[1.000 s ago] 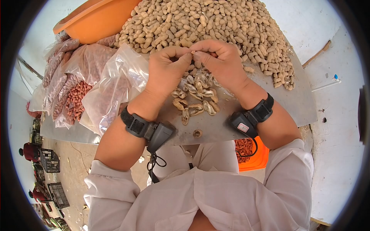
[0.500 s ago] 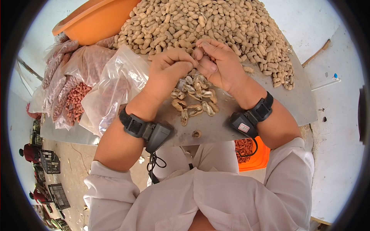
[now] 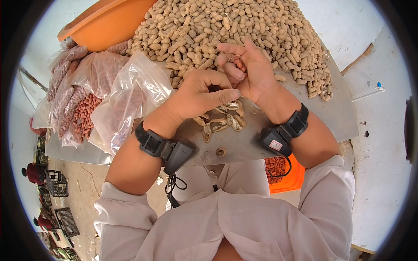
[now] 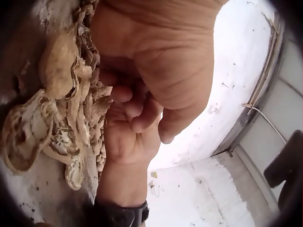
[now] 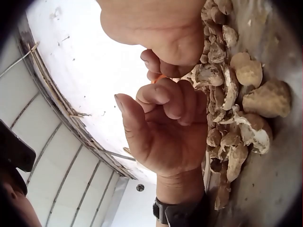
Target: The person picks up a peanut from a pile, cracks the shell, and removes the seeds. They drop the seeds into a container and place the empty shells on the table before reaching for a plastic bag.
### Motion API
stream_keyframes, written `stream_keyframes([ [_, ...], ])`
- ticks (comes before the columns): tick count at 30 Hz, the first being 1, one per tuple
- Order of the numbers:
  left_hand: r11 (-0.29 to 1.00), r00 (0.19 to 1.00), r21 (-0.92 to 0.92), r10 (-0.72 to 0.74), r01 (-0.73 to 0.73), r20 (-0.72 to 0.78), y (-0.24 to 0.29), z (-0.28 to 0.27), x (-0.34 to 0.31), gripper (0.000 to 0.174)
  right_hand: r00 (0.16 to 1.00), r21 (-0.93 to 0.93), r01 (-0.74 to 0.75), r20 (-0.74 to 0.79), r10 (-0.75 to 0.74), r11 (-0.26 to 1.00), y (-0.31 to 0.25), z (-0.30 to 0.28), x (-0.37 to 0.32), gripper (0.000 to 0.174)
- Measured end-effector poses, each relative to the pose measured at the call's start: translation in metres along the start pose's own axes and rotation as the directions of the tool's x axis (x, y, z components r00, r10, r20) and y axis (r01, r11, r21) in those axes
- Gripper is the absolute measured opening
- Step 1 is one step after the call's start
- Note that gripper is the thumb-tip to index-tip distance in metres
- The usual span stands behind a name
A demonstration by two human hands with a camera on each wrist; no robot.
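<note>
Left hand (image 3: 197, 95) lowered, thumb apart, fingers bent | right hand (image 3: 256, 75) curled round red kernels (image 3: 239, 64) | wrist label (image 3: 275, 145) unreadable

A gray metal table (image 3: 246, 144) carries a heap of unshelled peanuts (image 3: 265, 30) sprawling across its far side toward the right. Clear plastic bags (image 3: 111, 71) filled with reddish peanut kernels (image 3: 86, 114) slump together at left, near a tilted orange basin (image 3: 104, 27) at far left. Split peanut shells (image 3: 219, 124) lie scattered near the middle, with a small brown round piece (image 3: 221, 151) by the near edge.
</note>
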State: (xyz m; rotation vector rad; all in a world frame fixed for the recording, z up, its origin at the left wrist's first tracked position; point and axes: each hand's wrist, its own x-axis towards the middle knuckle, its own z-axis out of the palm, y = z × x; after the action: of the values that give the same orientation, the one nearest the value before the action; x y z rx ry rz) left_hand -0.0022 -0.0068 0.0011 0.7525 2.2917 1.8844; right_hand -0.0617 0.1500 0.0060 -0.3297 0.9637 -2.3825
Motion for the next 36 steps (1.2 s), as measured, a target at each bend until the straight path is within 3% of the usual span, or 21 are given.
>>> stream_keyframes([
  [3, 0.973, 0.953, 0.112, 0.223, -0.203, -0.208, -0.008, 0.001, 0.006, 0.009, 0.999, -0.003, -0.007, 0.039, 0.008, 1.000, -0.001, -0.001, 0.001, 0.042],
  [6, 0.973, 0.854, 0.165, 0.222, -0.162, -0.471, -0.010, 0.001, 0.009, 0.004, 0.999, 0.013, -0.032, 0.039, 0.031, 0.999, 0.000, 0.000, 0.001, 0.033],
  [9, 0.852, 0.789, 0.486, 0.430, -0.194, -0.440, -0.003, -0.005, 0.009, 0.008, 0.998, -0.009, -0.017, 0.066, 0.017, 1.000, 0.005, -0.003, 0.002, 0.030],
  [12, 0.754, 0.726, 0.613, 0.557, -0.238, -0.404, -0.006, -0.005, 0.013, 0.010, 0.996, -0.032, 0.013, 0.087, -0.010, 0.999, 0.008, -0.004, 0.001, 0.032],
  [15, 0.682, 0.791, 0.708, 0.530, -0.183, -0.306, -0.010, -0.011, 0.012, 0.012, 0.996, -0.048, 0.052, 0.081, -0.048, 0.997, 0.009, 0.001, -0.001, 0.034],
  [18, 0.932, 0.867, 0.350, 0.253, -0.099, -0.429, -0.012, -0.004, 0.011, 0.012, 0.987, -0.114, 0.112, 0.131, -0.097, 0.987, 0.010, 0.006, -0.004, 0.035],
  [21, 0.986, 0.900, 0.163, 0.106, -0.039, -0.423, -0.007, 0.003, 0.011, 0.014, 0.970, -0.227, 0.185, 0.200, -0.140, 0.956, 0.011, 0.008, -0.006, 0.037],
  [24, 0.993, 0.929, 0.120, 0.064, -0.021, -0.364, -0.005, 0.003, 0.010, 0.017, 0.965, -0.264, 0.204, 0.218, -0.148, 0.943, 0.014, 0.007, -0.006, 0.036],
  [29, 0.998, 0.913, 0.066, 0.042, -0.016, -0.406, -0.009, 0.002, 0.010, 0.016, 0.973, -0.185, 0.206, 0.143, -0.181, 0.961, 0.020, 0.011, -0.006, 0.027],
  [32, 0.995, 0.889, -0.013, 0.082, -0.098, -0.451, -0.008, 0.005, 0.011, 0.016, 0.985, -0.118, 0.166, -0.021, -0.169, 0.979, 0.020, 0.014, -0.005, 0.026],
  [36, 0.992, 0.809, 0.009, 0.110, -0.129, -0.577, -0.006, 0.004, 0.011, 0.013, 0.989, -0.144, 0.141, -0.014, -0.145, 0.979, 0.020, 0.005, -0.003, 0.024],
])
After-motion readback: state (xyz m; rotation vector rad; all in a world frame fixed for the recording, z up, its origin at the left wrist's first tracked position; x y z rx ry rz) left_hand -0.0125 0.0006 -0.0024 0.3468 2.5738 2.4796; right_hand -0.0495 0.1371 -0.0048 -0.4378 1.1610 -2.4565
